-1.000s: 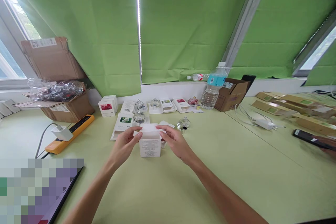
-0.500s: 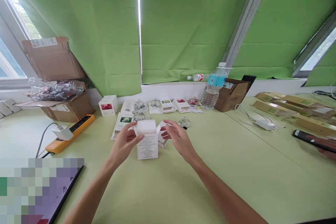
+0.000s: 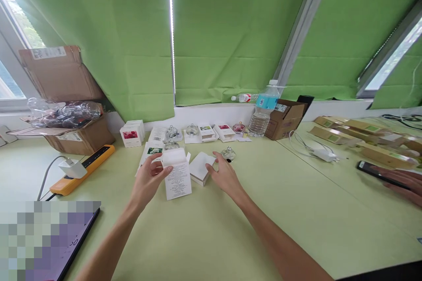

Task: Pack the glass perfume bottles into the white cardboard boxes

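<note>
My left hand (image 3: 147,180) is closed on a printed white carton (image 3: 178,181), thumb on the front near the top edge and fingers behind it. Gripping there, by one upper corner, seems to steady the thin card without crushing it and leaves the blank top flap free. The carton stands slightly tilted just above or on the tabletop (image 3: 201,237); I cannot tell whether its bottom edge touches.

My right hand (image 3: 227,178) has thumb and fingers apart at the right edge of a plain white box (image 3: 201,166), which lies just beside the carton. Whether my fingertips touch it, I cannot tell. The spread looks suited to taking the box by its edge.

A clear glass bottle (image 3: 228,154) lies near my right hand, its dark end toward me, apparently tipped because its body is round. Farther back, picture boxes and bottles sit side by side, perhaps paired for easy matching: a box with red flowers (image 3: 225,132) is next to a red bottle (image 3: 239,127).
</note>
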Motion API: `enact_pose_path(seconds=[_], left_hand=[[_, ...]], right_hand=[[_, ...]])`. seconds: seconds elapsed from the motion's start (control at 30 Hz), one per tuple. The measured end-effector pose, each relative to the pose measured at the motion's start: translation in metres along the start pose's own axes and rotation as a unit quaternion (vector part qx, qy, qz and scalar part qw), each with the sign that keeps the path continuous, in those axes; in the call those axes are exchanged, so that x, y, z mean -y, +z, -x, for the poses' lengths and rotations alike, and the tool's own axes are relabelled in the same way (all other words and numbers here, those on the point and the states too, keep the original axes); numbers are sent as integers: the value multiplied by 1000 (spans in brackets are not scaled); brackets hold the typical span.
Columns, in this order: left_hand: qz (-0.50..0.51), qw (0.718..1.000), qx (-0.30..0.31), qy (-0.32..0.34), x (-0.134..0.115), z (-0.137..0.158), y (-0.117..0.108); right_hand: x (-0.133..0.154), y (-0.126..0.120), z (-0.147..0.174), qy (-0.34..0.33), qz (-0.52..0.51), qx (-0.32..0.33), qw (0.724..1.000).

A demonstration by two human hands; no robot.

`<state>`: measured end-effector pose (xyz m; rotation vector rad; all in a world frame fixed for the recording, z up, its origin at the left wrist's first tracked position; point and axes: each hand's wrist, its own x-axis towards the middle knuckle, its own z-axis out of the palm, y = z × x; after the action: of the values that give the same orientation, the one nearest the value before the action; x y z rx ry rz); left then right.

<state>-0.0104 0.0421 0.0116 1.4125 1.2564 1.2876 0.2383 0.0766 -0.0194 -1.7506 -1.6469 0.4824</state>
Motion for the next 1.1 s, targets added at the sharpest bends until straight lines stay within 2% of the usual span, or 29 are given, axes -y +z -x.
enact_pose_path(seconds=[0.1,0.27,0.57,0.87,1.1], left_hand=[[-3,1000,-2,2,1,0,0],[-5,1000,-10,4,0,0,1],[-16,1000,2,-2,-2,0,2],[-9,1000,-10,6,0,0,3],[-13,1000,-7,10,2,0,3]], right_hand=[[-7,3,-4,11,-18,0,1000],[-15,9,-8,-15,-89,7,996],[-18,16,-14,-4,-90,49,995],[-16,21,-12,-2,-139,73,988],[-10,19,-10,-13,-181,52,982]])
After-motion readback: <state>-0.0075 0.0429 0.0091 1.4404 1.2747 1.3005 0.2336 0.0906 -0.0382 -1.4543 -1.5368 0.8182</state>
